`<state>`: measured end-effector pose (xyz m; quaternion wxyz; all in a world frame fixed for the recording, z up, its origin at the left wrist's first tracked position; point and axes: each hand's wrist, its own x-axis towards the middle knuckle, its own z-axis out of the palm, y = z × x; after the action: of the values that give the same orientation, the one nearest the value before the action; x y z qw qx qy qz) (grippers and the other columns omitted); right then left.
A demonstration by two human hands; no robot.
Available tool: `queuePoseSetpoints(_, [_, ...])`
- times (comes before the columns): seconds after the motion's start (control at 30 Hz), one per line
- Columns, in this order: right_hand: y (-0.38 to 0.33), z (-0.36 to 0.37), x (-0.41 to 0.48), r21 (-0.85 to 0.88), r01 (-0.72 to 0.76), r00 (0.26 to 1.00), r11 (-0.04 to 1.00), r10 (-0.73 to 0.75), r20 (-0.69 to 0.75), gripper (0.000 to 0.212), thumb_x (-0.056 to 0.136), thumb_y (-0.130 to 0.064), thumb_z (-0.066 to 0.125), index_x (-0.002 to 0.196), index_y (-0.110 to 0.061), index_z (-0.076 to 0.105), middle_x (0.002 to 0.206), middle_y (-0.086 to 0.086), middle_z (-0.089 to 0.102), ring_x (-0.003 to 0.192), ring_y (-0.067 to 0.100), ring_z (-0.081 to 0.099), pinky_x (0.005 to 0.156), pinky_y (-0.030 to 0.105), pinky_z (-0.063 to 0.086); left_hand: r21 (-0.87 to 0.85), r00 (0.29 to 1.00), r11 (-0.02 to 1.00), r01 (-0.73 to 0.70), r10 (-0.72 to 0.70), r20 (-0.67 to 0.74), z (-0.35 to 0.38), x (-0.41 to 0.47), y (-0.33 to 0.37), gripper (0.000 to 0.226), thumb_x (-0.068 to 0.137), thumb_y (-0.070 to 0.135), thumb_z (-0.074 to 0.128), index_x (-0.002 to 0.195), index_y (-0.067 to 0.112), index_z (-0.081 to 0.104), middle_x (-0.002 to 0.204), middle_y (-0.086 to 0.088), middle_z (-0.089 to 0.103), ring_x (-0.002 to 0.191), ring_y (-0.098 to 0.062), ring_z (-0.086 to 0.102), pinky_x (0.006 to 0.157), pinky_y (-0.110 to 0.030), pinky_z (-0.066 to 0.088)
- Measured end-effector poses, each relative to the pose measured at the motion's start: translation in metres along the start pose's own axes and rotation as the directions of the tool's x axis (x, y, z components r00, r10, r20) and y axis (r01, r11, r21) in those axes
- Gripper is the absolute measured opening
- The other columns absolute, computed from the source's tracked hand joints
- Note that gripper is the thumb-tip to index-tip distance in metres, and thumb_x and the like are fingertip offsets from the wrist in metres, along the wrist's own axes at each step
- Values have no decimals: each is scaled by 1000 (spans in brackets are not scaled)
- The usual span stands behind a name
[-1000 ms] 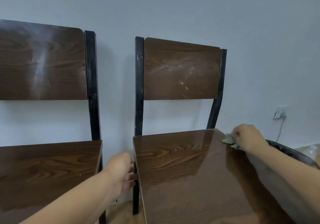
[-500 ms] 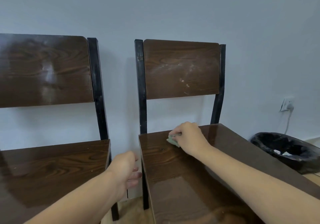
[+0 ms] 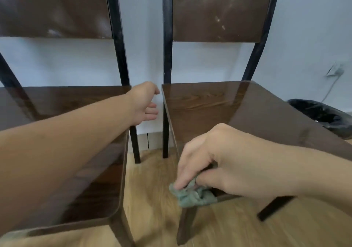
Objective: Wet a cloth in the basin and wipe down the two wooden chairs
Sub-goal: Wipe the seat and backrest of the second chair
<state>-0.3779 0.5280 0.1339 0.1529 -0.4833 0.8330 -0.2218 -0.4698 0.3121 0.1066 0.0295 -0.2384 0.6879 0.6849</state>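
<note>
A person's right hand (image 3: 224, 162) is curled around a crumpled green cloth (image 3: 192, 196), pinching it between the thumb and the fingertips. The cloth is bunched into a small wad and pressed against the front left corner of the right chair (image 3: 219, 109), partly hanging over the seat edge. The back of the hand faces up and the forearm runs off toward the lower right.

The left hand (image 3: 145, 103) holds nothing. It is loosely open, fingers slightly bent, reaching forward into the narrow gap between the two chairs, just beside the rear left corner of the right chair's seat. Whether the fingertips touch that seat cannot be told. The left forearm stretches across the seat of the left chair (image 3: 62, 101).

Both chairs have dark glossy wooden seats and backrests on black metal frames, and stand side by side against a pale wall (image 3: 308, 27). The right chair's backrest shows pale smudges and specks.

Beyond the right hand, further right, a round bin lined with a black bag (image 3: 322, 113) stands on the wooden floor (image 3: 152, 199); a few small pale scraps lie inside. Above it, a plug and cable (image 3: 332, 75) sit in a wall socket.
</note>
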Motion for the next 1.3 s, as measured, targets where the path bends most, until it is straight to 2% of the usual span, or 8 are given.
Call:
queuePoseSetpoints(0.17, [26, -48, -11, 210, -8, 984, 978, -29, 173, 24, 82, -20, 84, 103, -31, 83, 105, -9, 78, 100, 11, 74, 87, 26, 59, -21, 999, 1000, -23, 24, 37, 5, 12, -5, 29, 97, 22, 56, 122, 8, 55, 102, -14, 63, 92, -30, 68, 81, -41, 59])
queuePoseSetpoints(0.3, [87, -105, 31, 230, -115, 967, 966, 162, -199, 23, 90, -17, 77, 104, -34, 82, 106, -10, 80, 100, 9, 75, 87, 22, 60, 69, 987, 987, -145, 150, -67, 14, 35, 15, 11, 96, 26, 56, 92, 16, 59, 88, -6, 62, 97, -30, 70, 88, -42, 59])
queuePoseSetpoints(0.47, [140, -190, 119, 68, -247, 455, 967, 177, -873, 20, 93, -8, 72, 104, -21, 82, 100, -5, 74, 89, 4, 67, 73, 1, 51, 83, 892, 912, -402, 411, -190, 26, 78, 82, 54, 103, 34, 45, 154, 18, 38, 149, -8, 49, 126, -28, 55, 105, -40, 46])
queuePoseSetpoints(0.63, [143, -245, 182, -79, -142, 143, 987, -58, -988, 15, 97, -13, 68, 106, -9, 79, 106, 0, 61, 94, -4, 61, 84, 11, 51, 27, 830, 838, -545, 544, -121, 43, 110, 144, 47, 108, 44, 29, 146, 23, 47, 142, 1, 53, 137, -23, 46, 107, -37, 36])
queuePoseSetpoints(0.83, [216, -162, 145, -562, -203, 506, 802, -405, -762, 35, 86, 13, 71, 114, -6, 79, 108, 17, 69, 97, 30, 65, 84, 30, 58, -75, 740, 738, -671, 660, -126, 43, 138, 128, 44, 106, 48, 35, 122, 24, 68, 120, 4, 73, 116, -15, 65, 105, -37, 47])
queuePoseSetpoints(1.0, [243, -228, 112, 132, -240, -185, 962, 88, -979, 18, 95, -8, 70, 109, -13, 80, 102, 7, 67, 92, 24, 69, 81, 5, 49, -68, 725, 724, -687, 676, -129, 45, 144, 124, 42, 104, 53, 35, 117, 31, 69, 117, 10, 74, 114, -9, 65, 103, -33, 46])
queuePoseSetpoints(1.2, [209, -170, 162, -414, -175, 341, 893, -339, -877, 28, 85, 10, 74, 107, -7, 80, 102, 11, 69, 95, 23, 64, 81, 24, 56, -59, 737, 735, -675, 668, -100, 43, 145, 124, 47, 103, 56, 35, 121, 29, 70, 118, 7, 75, 117, -13, 66, 110, -44, 46])
queuePoseSetpoints(1.3, [204, -223, 142, -88, -194, 30, 977, -83, -996, 23, 91, -3, 73, 109, -16, 79, 105, 5, 68, 98, 15, 65, 86, 22, 56, -48, 718, 718, -694, 685, -123, 45, 141, 123, 46, 104, 55, 35, 120, 29, 69, 115, 8, 75, 113, -12, 67, 107, -44, 49])
